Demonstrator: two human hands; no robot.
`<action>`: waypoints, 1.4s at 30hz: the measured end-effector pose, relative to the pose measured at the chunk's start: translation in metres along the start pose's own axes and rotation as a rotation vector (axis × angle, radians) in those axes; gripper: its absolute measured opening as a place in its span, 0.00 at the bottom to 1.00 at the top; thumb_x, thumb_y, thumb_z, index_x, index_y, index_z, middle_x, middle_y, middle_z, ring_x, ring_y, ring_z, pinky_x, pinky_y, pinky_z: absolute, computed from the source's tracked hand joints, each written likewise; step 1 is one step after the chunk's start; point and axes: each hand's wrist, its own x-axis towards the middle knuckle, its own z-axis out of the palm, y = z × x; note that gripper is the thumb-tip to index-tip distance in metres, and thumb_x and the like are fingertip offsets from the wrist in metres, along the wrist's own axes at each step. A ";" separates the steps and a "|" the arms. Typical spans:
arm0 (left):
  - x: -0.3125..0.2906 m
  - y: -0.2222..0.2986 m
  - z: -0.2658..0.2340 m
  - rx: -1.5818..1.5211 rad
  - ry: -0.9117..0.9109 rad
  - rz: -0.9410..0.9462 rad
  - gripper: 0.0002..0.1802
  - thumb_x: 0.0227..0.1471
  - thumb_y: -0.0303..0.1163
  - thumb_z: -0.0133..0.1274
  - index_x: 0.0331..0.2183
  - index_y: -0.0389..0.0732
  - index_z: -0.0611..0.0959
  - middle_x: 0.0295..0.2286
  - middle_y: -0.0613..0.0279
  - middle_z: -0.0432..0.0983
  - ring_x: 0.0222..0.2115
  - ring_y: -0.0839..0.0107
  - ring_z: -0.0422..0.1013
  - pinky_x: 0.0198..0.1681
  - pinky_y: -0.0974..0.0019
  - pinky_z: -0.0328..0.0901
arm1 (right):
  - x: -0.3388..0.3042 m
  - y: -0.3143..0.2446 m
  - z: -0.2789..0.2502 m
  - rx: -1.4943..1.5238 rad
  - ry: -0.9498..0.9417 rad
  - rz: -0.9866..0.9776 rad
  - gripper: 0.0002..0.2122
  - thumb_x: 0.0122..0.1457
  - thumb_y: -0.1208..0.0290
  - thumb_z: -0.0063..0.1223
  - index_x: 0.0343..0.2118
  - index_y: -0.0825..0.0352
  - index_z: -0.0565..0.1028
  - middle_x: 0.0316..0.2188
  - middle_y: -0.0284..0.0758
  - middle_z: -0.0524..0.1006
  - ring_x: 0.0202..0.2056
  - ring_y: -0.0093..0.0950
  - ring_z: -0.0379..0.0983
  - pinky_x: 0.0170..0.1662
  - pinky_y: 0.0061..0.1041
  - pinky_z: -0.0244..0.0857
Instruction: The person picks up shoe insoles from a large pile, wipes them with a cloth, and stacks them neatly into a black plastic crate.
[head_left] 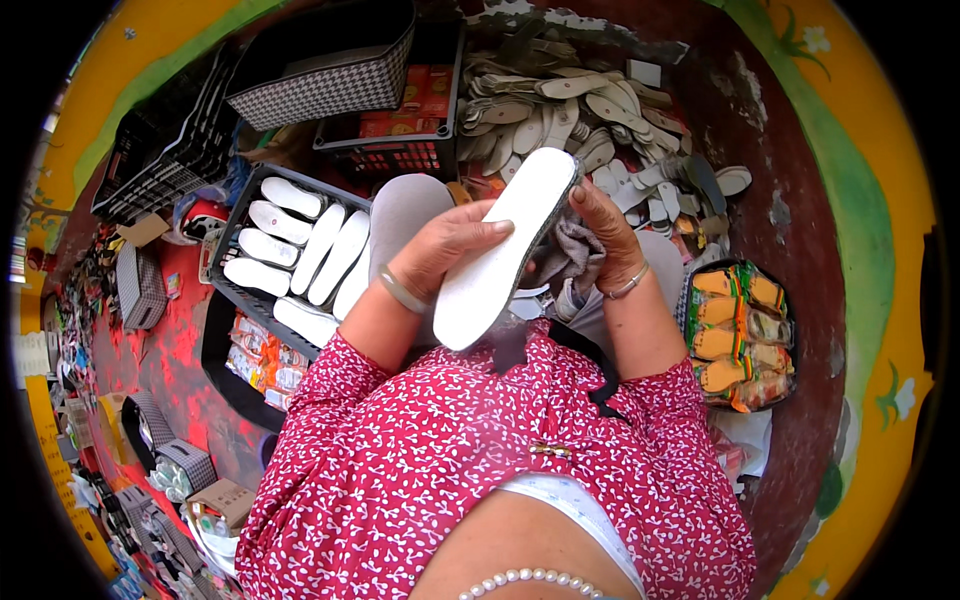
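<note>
A long white shoe sole [505, 250] with a dark grey edge is tilted above my lap, its upper end pointing away to the right. My left hand [445, 243] grips its left side, thumb lying across the white face and fingers hidden underneath. On the far right edge rests the thumb of my right hand [607, 232], which is closed round a crumpled grey cloth [573, 252]. Left of my knees, a black plastic crate [255, 312] holds several similar white soles [318, 245] laid in rows.
A heap of loose soles [575, 105] lies ahead against a dark red wall. Behind the crate stand a checked basket [320, 90] and a crate of red boxes [415, 100]. Orange packets [735, 335] fill a basket at right. More boxes [187, 463] line the red floor at left.
</note>
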 end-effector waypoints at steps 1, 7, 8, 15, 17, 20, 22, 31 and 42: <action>-0.003 0.008 -0.003 0.091 0.018 0.005 0.24 0.49 0.29 0.51 0.48 0.32 0.67 0.38 0.55 0.72 0.32 0.70 0.73 0.33 0.71 0.70 | -0.001 -0.002 -0.002 -0.027 0.025 0.040 0.26 0.51 0.62 0.57 0.49 0.71 0.63 0.41 0.40 0.72 0.41 0.26 0.71 0.43 0.22 0.67; -0.018 0.052 -0.001 1.387 -0.075 0.037 0.20 0.52 0.33 0.49 0.45 0.33 0.70 0.32 0.57 0.75 0.33 0.69 0.71 0.36 0.69 0.64 | -0.003 -0.008 -0.036 -0.402 -0.041 0.213 0.17 0.54 0.66 0.55 0.42 0.73 0.71 0.34 0.31 0.75 0.35 0.17 0.70 0.38 0.13 0.64; -0.020 0.054 0.001 1.523 -0.113 0.010 0.20 0.52 0.33 0.50 0.45 0.33 0.70 0.31 0.55 0.75 0.32 0.68 0.71 0.36 0.68 0.64 | -0.005 -0.007 -0.035 -0.448 -0.046 0.231 0.14 0.54 0.69 0.54 0.39 0.73 0.73 0.30 0.28 0.76 0.32 0.14 0.70 0.35 0.11 0.63; -0.022 0.051 -0.034 1.321 -0.139 0.198 0.19 0.50 0.30 0.51 0.44 0.33 0.71 0.33 0.57 0.75 0.34 0.70 0.71 0.39 0.69 0.64 | -0.013 -0.002 -0.034 -0.525 0.035 0.199 0.14 0.52 0.73 0.54 0.40 0.75 0.73 0.31 0.30 0.76 0.31 0.14 0.70 0.35 0.13 0.64; -0.027 0.063 -0.049 0.758 -0.064 0.115 0.20 0.49 0.33 0.53 0.44 0.35 0.73 0.35 0.58 0.75 0.37 0.73 0.70 0.40 0.71 0.64 | -0.015 -0.003 -0.029 -0.333 0.131 0.170 0.12 0.53 0.74 0.53 0.39 0.73 0.74 0.29 0.31 0.77 0.28 0.16 0.71 0.31 0.13 0.65; -0.038 0.057 -0.064 0.110 -0.113 0.466 0.26 0.51 0.34 0.50 0.50 0.36 0.65 0.45 0.54 0.68 0.45 0.69 0.66 0.48 0.66 0.62 | -0.015 0.002 -0.041 -0.029 0.140 0.148 0.10 0.54 0.73 0.51 0.38 0.70 0.73 0.27 0.33 0.77 0.25 0.19 0.72 0.26 0.15 0.65; -0.030 0.040 -0.074 -0.125 -0.175 0.681 0.35 0.50 0.40 0.51 0.55 0.40 0.57 0.52 0.53 0.58 0.52 0.62 0.59 0.55 0.57 0.55 | -0.011 0.024 -0.068 0.151 -0.066 0.154 0.11 0.55 0.71 0.51 0.39 0.70 0.72 0.27 0.33 0.77 0.24 0.19 0.72 0.25 0.16 0.65; -0.002 0.031 -0.032 -0.058 0.065 0.931 0.45 0.38 0.51 0.58 0.55 0.44 0.58 0.47 0.53 0.66 0.50 0.59 0.61 0.55 0.55 0.55 | -0.008 0.035 0.003 0.127 -0.075 0.396 0.19 0.56 0.68 0.48 0.46 0.76 0.65 0.31 0.44 0.76 0.21 0.23 0.72 0.27 0.21 0.69; -0.012 0.040 -0.031 -0.234 -0.013 0.868 0.38 0.33 0.31 0.54 0.50 0.42 0.62 0.37 0.49 0.70 0.42 0.57 0.67 0.50 0.54 0.59 | -0.015 0.055 -0.011 -0.051 -0.008 0.389 0.15 0.55 0.69 0.52 0.42 0.73 0.71 0.28 0.31 0.76 0.24 0.16 0.70 0.27 0.13 0.64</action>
